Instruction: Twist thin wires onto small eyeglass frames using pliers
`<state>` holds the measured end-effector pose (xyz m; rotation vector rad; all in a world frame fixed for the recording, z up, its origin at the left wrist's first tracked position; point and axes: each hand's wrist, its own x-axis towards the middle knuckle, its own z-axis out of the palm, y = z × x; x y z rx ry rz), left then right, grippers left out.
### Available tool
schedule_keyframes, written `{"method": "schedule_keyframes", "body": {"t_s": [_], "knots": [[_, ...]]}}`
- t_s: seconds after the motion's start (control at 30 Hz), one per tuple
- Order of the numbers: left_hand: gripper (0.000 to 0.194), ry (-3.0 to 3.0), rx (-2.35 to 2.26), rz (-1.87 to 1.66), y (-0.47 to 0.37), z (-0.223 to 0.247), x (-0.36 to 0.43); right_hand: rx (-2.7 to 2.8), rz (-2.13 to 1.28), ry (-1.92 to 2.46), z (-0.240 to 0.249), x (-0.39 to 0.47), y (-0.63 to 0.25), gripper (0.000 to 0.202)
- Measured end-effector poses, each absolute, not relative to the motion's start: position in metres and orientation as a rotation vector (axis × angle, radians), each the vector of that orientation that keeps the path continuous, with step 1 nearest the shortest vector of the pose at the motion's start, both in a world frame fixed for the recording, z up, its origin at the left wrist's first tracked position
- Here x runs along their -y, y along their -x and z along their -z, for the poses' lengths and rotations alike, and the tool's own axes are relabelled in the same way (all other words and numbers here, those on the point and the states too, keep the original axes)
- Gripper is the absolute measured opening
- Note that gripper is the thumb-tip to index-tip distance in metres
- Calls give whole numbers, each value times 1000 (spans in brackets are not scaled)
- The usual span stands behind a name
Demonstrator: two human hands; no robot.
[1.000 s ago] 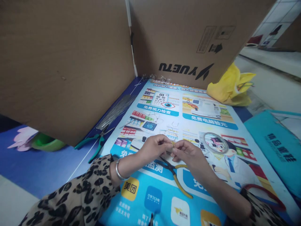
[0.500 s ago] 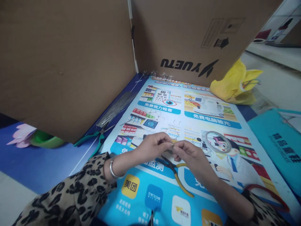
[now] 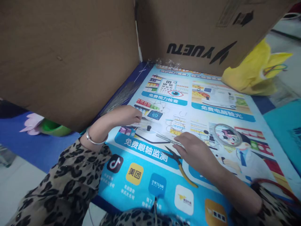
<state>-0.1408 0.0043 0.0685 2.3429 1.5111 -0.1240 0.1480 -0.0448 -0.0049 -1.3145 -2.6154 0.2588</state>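
Observation:
My right hand (image 3: 194,147) is closed around a small bundle of thin metal wires (image 3: 163,137), whose ends stick out to the left. Just below it lies a pair of pliers (image 3: 182,171) with yellow handles, jaws pointing up and left. My left hand (image 3: 125,115) is off to the left with its fingers pinched together over the poster; what is in them, if anything, I cannot make out. Behind that wrist, a pile of straight wires (image 3: 122,95) lies along the blue strip by the cardboard. Several bent wire pieces (image 3: 176,124) rest on the poster.
Cardboard panels (image 3: 70,56) stand upright at the left and back. A clear tape roll (image 3: 227,135) lies on the poster (image 3: 150,166). A yellow bag (image 3: 249,75) and a teal bag (image 3: 282,125) sit at the right. A green bowl (image 3: 56,127) with a pink shape is at the left.
My hands were together over the pliers; they have come apart. The left hand has moved left and away from me, and wires now show in the right hand. The view has shifted.

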Motion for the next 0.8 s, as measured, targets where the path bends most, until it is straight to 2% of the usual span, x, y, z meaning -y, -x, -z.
{"method": "schedule_keyframes", "body": {"t_s": [0.13,0.3,0.6,0.8], "knots": [[21,-2317,-1514,346,147,-65,-7,2767,-48,1231,-1,46,-147,23],[18,-2231,-1526,496,141,-63,-5,3012,52,1358,-26,53,-134,18],[17,-2394,-1568,399,140,-74,4,3149,187,1328,-37,50,-119,21],[15,-2388,-1618,526,138,-63,6,3158,202,1303,-30,42,-122,21]]}}
